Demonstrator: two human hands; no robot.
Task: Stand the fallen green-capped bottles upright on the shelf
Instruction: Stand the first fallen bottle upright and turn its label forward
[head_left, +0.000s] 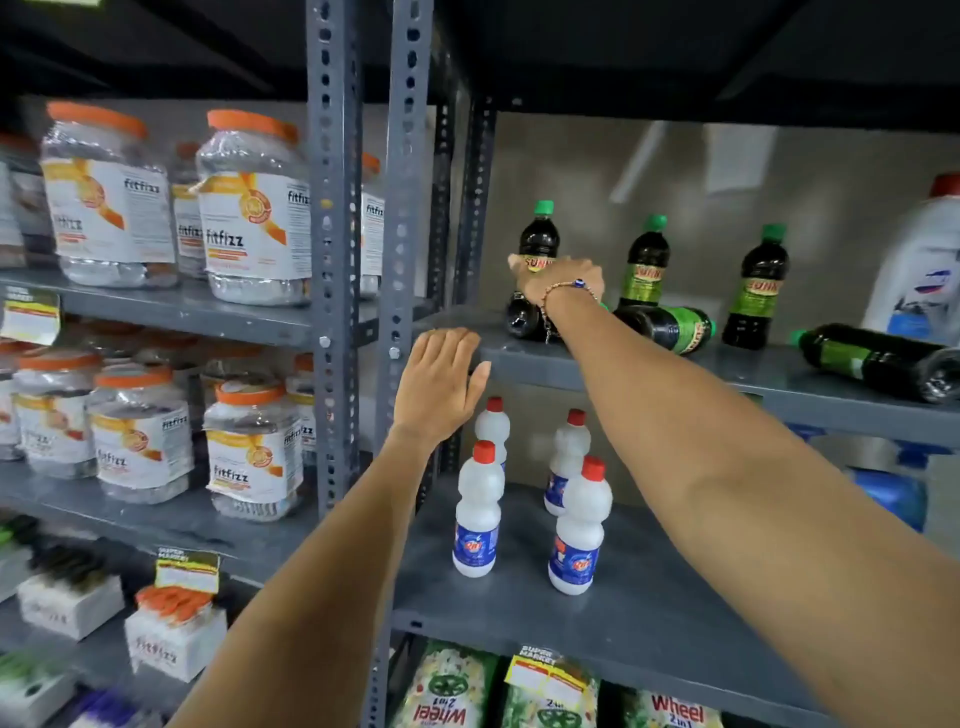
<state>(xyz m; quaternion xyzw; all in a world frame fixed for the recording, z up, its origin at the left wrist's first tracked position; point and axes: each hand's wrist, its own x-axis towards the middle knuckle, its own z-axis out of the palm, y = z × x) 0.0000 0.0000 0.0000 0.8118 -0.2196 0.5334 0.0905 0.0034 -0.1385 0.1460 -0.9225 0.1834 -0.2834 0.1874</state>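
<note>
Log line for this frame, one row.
right hand: on leftmost upright bottle | left hand: open, at shelf edge | fallen: bottles lying

Your head camera, only view: faces forward at grey shelf (779, 374), near, arm's reach. Uprights (332, 260) at 11 o'clock; lower shelves at 6 o'clock.

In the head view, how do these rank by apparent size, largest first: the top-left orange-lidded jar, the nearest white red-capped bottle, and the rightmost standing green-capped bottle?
1. Orange-lidded jar, clearly largest.
2. White red-capped bottle and standing green-capped bottle: they look alike in height. The white one stands nearer the camera, so I leave these two unranked.
</note>
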